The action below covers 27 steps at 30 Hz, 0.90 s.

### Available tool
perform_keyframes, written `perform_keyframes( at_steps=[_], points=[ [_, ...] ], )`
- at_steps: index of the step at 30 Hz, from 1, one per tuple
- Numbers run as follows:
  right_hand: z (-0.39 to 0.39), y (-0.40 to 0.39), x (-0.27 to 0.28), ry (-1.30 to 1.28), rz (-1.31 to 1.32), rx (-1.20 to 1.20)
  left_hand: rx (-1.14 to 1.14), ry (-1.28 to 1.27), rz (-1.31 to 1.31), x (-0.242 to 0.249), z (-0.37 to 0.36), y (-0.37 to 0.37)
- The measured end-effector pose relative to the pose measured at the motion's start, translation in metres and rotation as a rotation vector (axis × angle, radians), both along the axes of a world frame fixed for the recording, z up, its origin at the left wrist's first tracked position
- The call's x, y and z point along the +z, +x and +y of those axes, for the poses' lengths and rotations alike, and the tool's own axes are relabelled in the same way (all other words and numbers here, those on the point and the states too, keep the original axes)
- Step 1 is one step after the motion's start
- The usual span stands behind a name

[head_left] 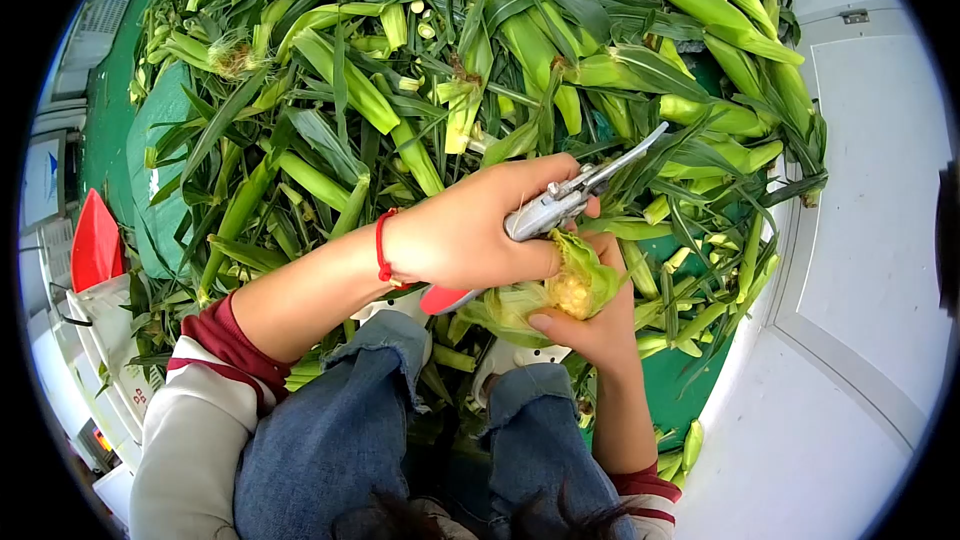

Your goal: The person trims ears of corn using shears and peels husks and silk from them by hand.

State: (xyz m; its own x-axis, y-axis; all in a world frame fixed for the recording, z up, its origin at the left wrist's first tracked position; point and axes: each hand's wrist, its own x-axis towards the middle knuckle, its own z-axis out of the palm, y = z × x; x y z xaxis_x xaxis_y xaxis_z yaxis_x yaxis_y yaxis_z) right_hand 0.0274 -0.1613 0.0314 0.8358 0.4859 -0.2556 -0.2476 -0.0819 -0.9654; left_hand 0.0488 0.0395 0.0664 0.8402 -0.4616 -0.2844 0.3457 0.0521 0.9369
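Curling fingers around smooth metal shears (550, 212), the left hand (465, 240) holds firmly; the right hand (605, 325) pinches a knobbly yellow corn cob (570, 292) inside thin husk (497, 310), before denim knees (378, 355).

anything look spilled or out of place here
A few green husk-like pieces lie at the lower right by the white panel, apart from the main corn heap. They look stray, though whether dropped or placed there is unclear.

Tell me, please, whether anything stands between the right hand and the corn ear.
Nothing visible: the right hand grips the partly husked corn ear directly. The left hand, holding shears, partly covers it in this view.
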Motion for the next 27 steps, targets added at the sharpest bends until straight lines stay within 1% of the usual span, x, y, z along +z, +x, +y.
perform_keyframes(
  at_steps=[3, 4, 7, 10, 13, 14, 16, 19, 21, 25, 27],
  points=[
    [0.002, -0.002, 0.002, 0.164, 0.218, -0.049, -0.01, -0.081, 0.218, 0.007, 0.002, 0.005],
    [0.003, -0.003, 0.002, 0.222, 0.295, -0.071, 0.014, -0.071, 0.194, 0.003, 0.001, 0.004],
    [-0.001, -0.009, -0.008, 0.233, 0.182, -0.08, 0.018, -0.019, 0.132, -0.001, 0.002, 0.003],
    [0.007, -0.013, -0.003, 0.108, 0.215, -0.241, -0.011, 0.064, 0.09, 0.009, 0.005, 0.004],
    [0.012, -0.007, 0.007, -0.093, 0.076, -0.219, -0.008, 0.348, -0.186, 0.003, -0.002, 0.002],
    [0.013, -0.007, 0.009, -0.097, 0.061, -0.237, 0.008, 0.408, -0.227, 0.005, -0.005, 0.002],
    [0.015, -0.009, 0.01, -0.105, 0.031, -0.271, 0.035, 0.411, -0.251, 0.0, -0.008, 0.0],
    [0.009, -0.011, 0.001, -0.197, -0.044, -0.279, 0.037, 0.402, -0.24, 0.0, -0.007, 0.0],
    [0.01, -0.009, 0.003, -0.176, -0.031, -0.274, 0.058, 0.357, -0.225, -0.005, -0.004, 0.0],
    [0.011, -0.005, 0.009, -0.227, -0.033, -0.243, 0.088, 0.487, -0.383, 0.0, -0.006, -0.001],
    [0.007, -0.004, 0.009, -0.164, 0.086, -0.247, 0.152, 0.463, -0.295, -0.001, -0.002, 0.0]
  ],
)
